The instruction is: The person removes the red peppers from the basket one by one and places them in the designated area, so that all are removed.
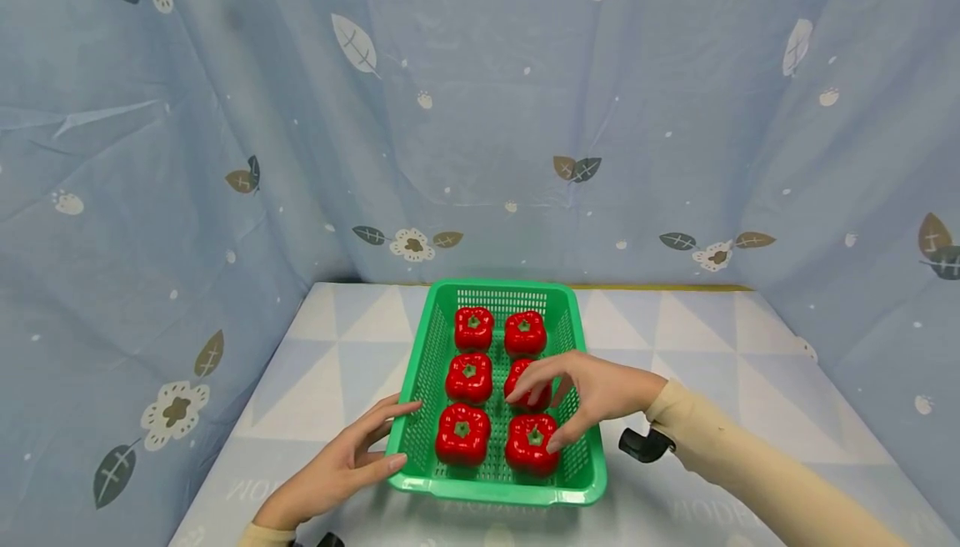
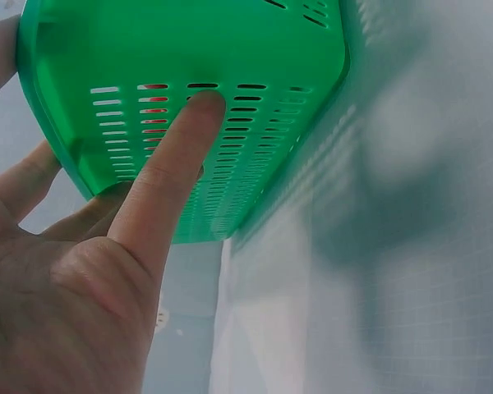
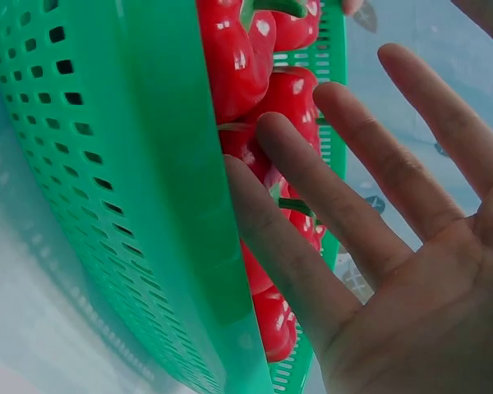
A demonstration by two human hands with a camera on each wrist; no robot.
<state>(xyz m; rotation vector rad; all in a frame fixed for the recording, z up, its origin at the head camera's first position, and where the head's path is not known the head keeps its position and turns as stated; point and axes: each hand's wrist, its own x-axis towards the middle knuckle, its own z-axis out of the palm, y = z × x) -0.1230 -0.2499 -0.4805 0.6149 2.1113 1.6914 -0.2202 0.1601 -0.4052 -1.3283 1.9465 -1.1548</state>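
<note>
A green plastic basket (image 1: 498,493) with slotted walls holds several glossy red bell peppers (image 1: 462,434) with green stems, in two columns. My left hand (image 1: 337,464) is at the basket's front left side, fingertips at the rim. In the left wrist view one straight finger (image 2: 168,168) lies against the slotted outer wall. My right hand (image 1: 596,388) hovers over the right column with its fingers spread, holding nothing. Its fingers overlap the middle right pepper (image 1: 514,377) in the head view, and the thumb tip overlaps the front right pepper (image 1: 528,451).
The basket stands on a table covered with a pale triangle-patterned cloth (image 1: 697,330). Blue curtains (image 1: 480,113) with leaf and flower prints close off the back and both sides. A black wrist strap piece (image 1: 645,445) hangs below the right wrist.
</note>
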